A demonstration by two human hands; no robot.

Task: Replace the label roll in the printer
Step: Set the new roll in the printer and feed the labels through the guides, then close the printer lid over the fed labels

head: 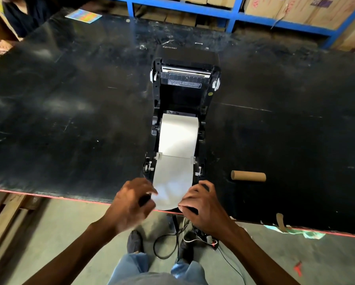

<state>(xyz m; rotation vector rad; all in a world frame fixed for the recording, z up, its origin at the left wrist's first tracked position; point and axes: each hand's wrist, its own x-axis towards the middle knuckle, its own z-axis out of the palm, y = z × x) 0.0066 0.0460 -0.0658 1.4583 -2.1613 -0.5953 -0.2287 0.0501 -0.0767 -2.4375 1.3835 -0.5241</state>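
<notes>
Head view: printer (185, 112) open on black table (69, 99), white label roll (177, 138) seated inside, strip drawn toward near edge. Left hand (131, 204) blurred, fingers loosely curled beside strip; right hand (201, 204) curled at strip's corner, grip unclear. Empty core (248, 176) lying right.

We read "Xprinter" in pale letters on the black printer (185, 83), at the far left of its raised lid. A white-on-black sticker (184, 83) sits inside the lid, its lines too small for us to read.
</notes>
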